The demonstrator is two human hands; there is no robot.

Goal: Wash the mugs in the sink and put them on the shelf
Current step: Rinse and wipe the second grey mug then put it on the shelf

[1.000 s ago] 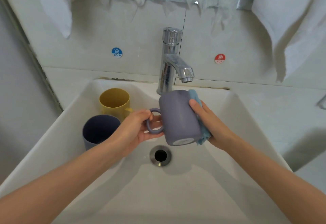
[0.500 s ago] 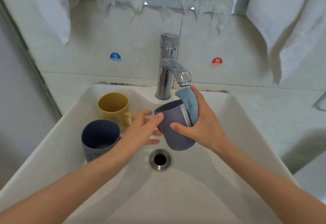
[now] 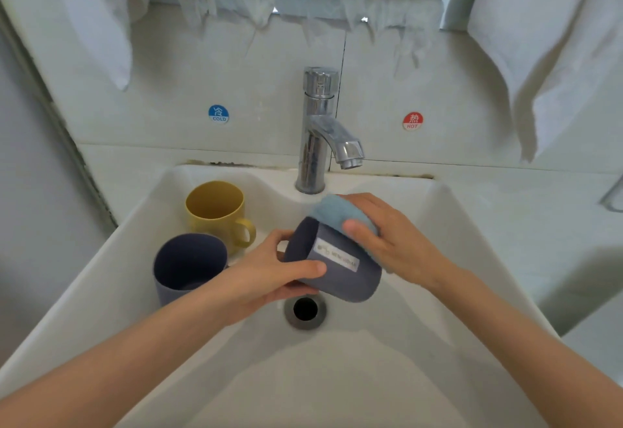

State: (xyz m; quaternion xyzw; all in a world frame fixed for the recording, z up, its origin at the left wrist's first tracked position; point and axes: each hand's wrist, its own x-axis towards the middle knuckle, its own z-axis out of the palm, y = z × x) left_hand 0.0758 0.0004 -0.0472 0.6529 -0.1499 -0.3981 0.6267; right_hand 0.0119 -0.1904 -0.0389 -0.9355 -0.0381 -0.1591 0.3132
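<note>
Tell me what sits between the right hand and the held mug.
A blue cloth, gripped by the right hand against the mug; head view.

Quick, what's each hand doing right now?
Left hand: holding the tilted purple mug.
Right hand: holding a blue cloth against that mug.

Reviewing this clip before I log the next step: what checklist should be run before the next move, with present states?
Left hand grips the grey mug: ok.
Right hand holds blue cloth against its wall: ok.
Mug held over the sink: ok.
Faucet running for rinsing: no water visible, not ok.
Yellow mug and dark blue mug upright: ok.
Mug's inside clean: cannot tell.
</note>
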